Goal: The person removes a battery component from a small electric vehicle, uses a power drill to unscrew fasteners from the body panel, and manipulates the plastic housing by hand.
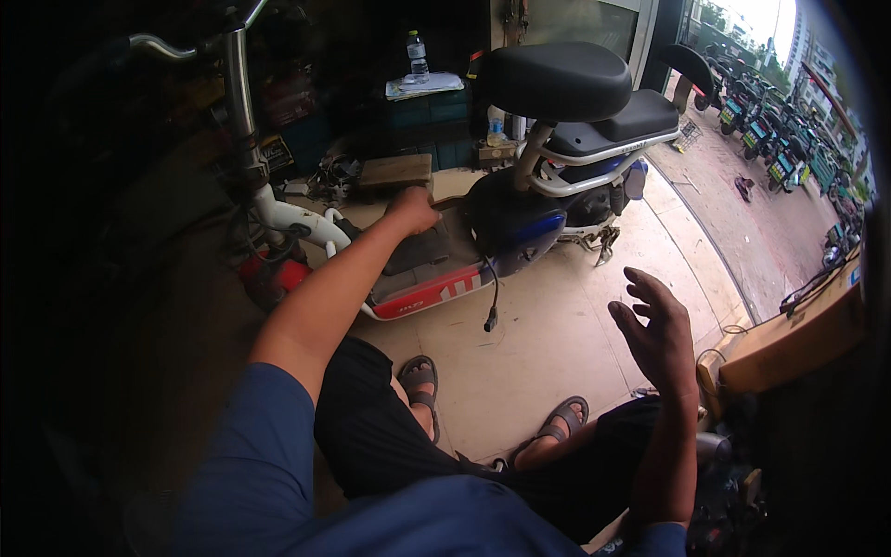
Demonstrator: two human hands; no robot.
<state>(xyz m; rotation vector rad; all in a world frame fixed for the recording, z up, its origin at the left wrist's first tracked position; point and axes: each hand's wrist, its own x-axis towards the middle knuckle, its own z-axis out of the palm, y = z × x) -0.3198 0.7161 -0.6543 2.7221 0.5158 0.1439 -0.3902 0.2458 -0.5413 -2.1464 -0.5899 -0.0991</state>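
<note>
The left hand curls over the footboard, grip unclear; the right hand is half open, empty. Seemingly footboard work; moving calls for minding the cable.

Left hand: fingertips hidden; contents, if any, cannot be told. Scooter: handlebar, well left of this grip, cut off by upper edge. Loose parts, nearer left of the grip: too shadowed to itemise. Parked scooters, beyond the right hand: too small to tell apart.
</note>
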